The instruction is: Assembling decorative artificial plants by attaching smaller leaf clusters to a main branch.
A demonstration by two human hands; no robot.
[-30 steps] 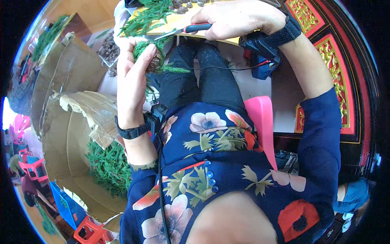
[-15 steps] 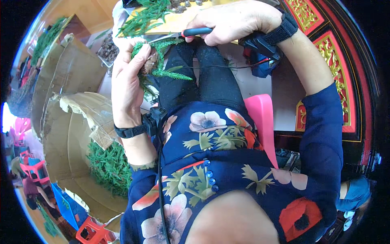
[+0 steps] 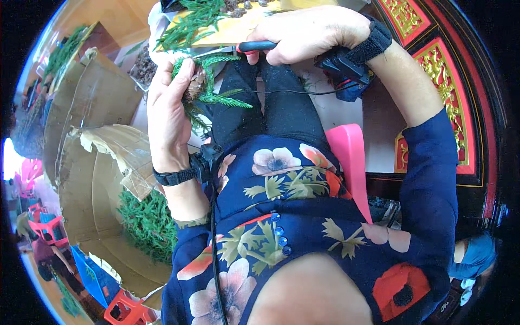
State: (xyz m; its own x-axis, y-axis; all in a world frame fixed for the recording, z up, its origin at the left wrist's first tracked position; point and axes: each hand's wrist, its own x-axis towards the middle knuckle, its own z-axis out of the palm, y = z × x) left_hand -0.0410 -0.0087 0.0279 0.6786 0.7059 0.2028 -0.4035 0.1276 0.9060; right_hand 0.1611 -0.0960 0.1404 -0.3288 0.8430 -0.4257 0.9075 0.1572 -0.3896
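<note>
My left hand [image 3: 168,105] grips a bundle of green artificial pine sprigs [image 3: 208,97] with a brown pine cone [image 3: 194,89] over my lap. My right hand [image 3: 311,32] holds a red-handled tool [image 3: 238,49], its metal tip pointing left toward the top of the bundle. Both wrists carry black straps with small devices. A thin black cable runs between them across my dark trousers.
An open cardboard box [image 3: 92,200] at my left holds more green sprigs [image 3: 149,225]. A yellow surface [image 3: 227,30] ahead carries loose sprigs and cones. A pink plastic stool [image 3: 349,157] is under me. Red-and-gold carved panels [image 3: 444,97] stand at the right.
My left hand has lifted the sprig bundle up toward the tool's tip. My right hand has stayed nearly still.
</note>
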